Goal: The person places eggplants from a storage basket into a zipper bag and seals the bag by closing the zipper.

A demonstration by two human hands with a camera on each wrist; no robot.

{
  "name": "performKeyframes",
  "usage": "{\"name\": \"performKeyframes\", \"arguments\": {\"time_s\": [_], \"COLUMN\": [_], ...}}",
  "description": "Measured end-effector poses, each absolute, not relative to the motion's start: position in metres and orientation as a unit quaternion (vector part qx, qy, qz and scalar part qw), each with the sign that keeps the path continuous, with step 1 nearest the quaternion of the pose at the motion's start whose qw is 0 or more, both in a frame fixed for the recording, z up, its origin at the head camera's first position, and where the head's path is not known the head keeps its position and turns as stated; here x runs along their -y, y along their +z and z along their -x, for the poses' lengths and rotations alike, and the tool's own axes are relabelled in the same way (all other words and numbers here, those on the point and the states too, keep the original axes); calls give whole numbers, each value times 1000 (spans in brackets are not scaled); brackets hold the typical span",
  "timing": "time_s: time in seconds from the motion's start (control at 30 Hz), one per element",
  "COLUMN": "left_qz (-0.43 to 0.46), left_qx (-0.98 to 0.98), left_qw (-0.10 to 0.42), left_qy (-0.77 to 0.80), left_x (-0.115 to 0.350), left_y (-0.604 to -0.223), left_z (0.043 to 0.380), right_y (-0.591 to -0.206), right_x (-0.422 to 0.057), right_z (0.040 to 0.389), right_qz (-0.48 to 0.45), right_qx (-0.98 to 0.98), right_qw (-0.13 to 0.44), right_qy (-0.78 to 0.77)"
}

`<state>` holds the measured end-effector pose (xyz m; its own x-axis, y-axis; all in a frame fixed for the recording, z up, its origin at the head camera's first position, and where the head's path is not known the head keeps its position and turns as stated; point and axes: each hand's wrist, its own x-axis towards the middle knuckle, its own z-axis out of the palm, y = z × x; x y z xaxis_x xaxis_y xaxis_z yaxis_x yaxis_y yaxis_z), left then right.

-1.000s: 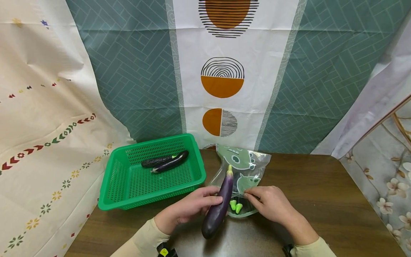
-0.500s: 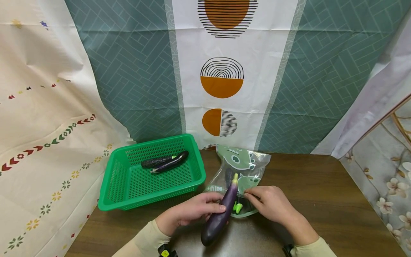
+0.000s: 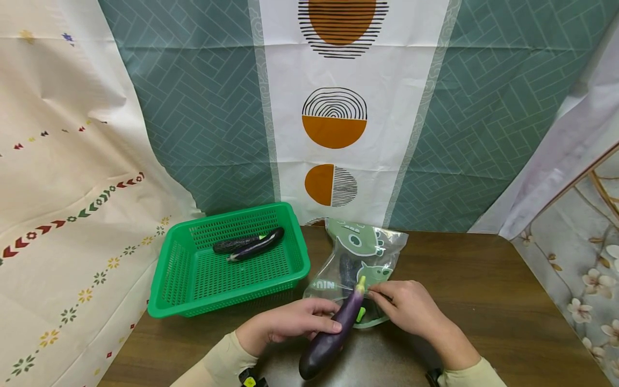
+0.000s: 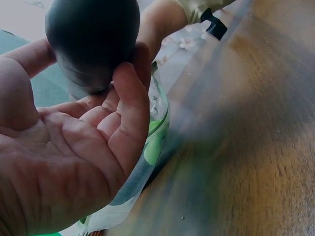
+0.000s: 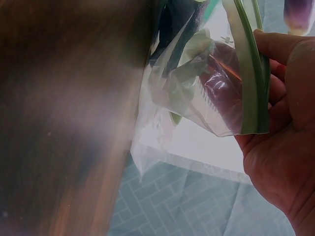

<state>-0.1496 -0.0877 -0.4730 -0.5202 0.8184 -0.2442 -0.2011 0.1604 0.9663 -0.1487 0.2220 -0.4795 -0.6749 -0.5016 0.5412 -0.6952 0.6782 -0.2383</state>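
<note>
My left hand (image 3: 292, 322) holds a purple eggplant (image 3: 326, 344) round its middle, tilted so its pale stem end points up and right over the mouth of a clear zip bag (image 3: 338, 255). Seen in the left wrist view, the eggplant's dark rounded end (image 4: 93, 34) sits between thumb and fingers. My right hand (image 3: 411, 309) pinches the right side of the bag's mouth; its green zip edge (image 5: 255, 93) shows in the right wrist view. Through the printed plastic a dark bumpy cucumber (image 3: 347, 271) is visible, with a bright green stem end (image 3: 360, 315) at the opening.
A green plastic basket (image 3: 232, 294) stands to the left, holding a dark cucumber (image 3: 231, 245) and another eggplant (image 3: 263, 244). The brown wooden table (image 3: 483, 301) extends right. Patterned cloth (image 3: 333, 156) hangs behind the table.
The left hand has shifted the eggplant slightly down, its stem end swinging right and lower over the bag's mouth. The right hand stays in place on the bag.
</note>
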Motion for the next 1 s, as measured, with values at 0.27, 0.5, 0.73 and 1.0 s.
{"name": "performKeyframes", "arguments": {"time_s": [0.27,0.5,0.73,1.0], "left_qz": [-250,-255,-259,-256], "left_qx": [-633,-648,-655,-652], "left_qw": [440,446,447,459], "left_qy": [585,562,551,547], "left_x": [88,90,90,92], "left_y": [-478,-480,-483,-485], "left_z": [150,151,153,154], "right_y": [-477,-479,-481,-480], "right_x": [-221,-222,-223,-221], "right_z": [147,148,149,148], "right_qz": [-328,-335,-337,-334], "right_qx": [894,889,887,889], "right_qw": [215,226,231,224], "right_qy": [218,217,216,218]}}
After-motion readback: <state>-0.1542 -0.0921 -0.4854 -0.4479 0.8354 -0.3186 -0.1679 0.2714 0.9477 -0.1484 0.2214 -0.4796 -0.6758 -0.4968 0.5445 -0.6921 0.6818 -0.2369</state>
